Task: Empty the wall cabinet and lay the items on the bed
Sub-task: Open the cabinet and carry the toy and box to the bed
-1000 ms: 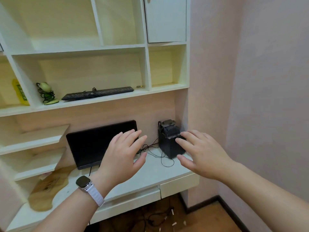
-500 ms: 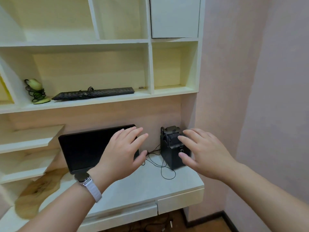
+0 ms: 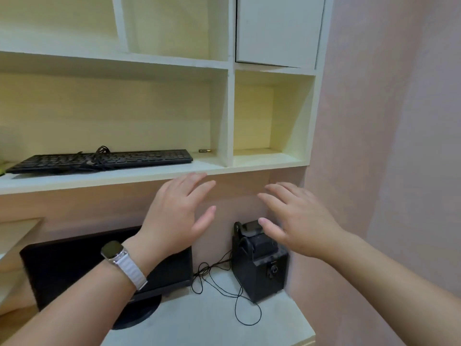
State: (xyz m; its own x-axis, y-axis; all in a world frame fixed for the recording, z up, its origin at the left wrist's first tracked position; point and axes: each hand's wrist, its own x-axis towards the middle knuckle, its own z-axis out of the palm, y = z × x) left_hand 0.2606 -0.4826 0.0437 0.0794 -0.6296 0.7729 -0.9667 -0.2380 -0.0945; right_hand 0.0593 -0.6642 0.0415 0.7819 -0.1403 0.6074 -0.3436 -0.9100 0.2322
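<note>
The cream wall cabinet (image 3: 230,116) fills the upper view. A black keyboard (image 3: 104,160) with its cord bundled on top lies on the long shelf, and a small metal piece (image 3: 204,151) lies at that shelf's right end. The small compartment on the right holds nothing. A closed door (image 3: 278,28) covers the top right compartment. My left hand (image 3: 178,213), with a watch on its wrist, is raised just under the shelf edge, fingers apart and holding nothing. My right hand (image 3: 296,218) hovers open in front of a black speaker (image 3: 259,263). The bed is out of view.
On the white desk (image 3: 207,318) below stand a black monitor (image 3: 74,265) and the speaker with thin black cables (image 3: 224,285). A pink wall (image 3: 386,146) closes off the right side. Slanted wooden shelves (image 3: 17,231) sit at the left.
Both open hands have risen from in front of the monitor and speaker toward the keyboard shelf. The view has moved closer and to the right, so the green item at the shelf's left is nearly out of frame.
</note>
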